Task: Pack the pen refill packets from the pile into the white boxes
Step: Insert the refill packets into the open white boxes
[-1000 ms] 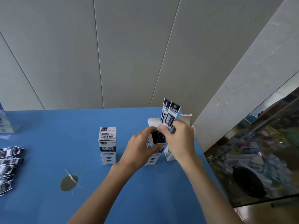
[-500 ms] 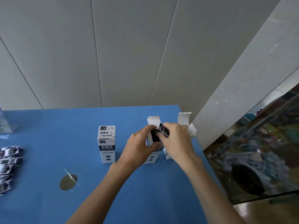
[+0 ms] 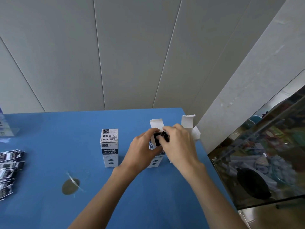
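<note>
White box on the bench is held by the left hand while the right hand pushes packets in, maybe nearly full; a pile waits.

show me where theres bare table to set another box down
Bare blue table lies between the packet pile at the left edge and the closed white box, behind the grey patch. The near strip between the forearms is also bare. It is crowded at the right corner: left hand and right hand work the open box, with another open box beside it.
</note>
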Demonstrator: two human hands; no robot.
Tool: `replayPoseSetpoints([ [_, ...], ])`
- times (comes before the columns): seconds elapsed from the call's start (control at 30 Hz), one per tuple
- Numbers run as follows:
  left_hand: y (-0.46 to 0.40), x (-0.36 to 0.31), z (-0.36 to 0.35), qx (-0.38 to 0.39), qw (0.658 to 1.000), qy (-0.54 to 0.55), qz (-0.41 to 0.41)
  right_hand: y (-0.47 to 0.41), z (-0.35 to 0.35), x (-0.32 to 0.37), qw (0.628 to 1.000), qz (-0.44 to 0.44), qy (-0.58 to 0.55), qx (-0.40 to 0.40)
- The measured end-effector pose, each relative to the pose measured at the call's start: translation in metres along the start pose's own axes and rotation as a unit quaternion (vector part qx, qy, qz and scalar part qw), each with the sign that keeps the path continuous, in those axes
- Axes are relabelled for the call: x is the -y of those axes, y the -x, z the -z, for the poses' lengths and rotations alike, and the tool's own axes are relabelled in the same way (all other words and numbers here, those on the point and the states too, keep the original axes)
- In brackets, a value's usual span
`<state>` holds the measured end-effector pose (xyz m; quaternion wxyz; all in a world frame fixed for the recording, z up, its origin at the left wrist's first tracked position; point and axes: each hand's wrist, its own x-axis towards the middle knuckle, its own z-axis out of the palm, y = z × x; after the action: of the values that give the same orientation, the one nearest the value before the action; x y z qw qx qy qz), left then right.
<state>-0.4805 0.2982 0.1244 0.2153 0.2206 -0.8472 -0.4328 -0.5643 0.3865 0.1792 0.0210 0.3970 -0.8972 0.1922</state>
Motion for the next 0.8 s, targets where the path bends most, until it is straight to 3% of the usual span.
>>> replayPoseSetpoints([
  [0.6, 0.0, -0.005, 0.0, 0.003, 1.0, -0.015, 0.008, 0.002, -0.004, -0.008, 0.996, 0.014, 0.077, 0.036],
  [0.8, 0.0, -0.011, 0.0, 0.003, 0.999, -0.041, 0.011, 0.007, 0.007, -0.004, 0.999, 0.013, 0.026, 0.018],
])
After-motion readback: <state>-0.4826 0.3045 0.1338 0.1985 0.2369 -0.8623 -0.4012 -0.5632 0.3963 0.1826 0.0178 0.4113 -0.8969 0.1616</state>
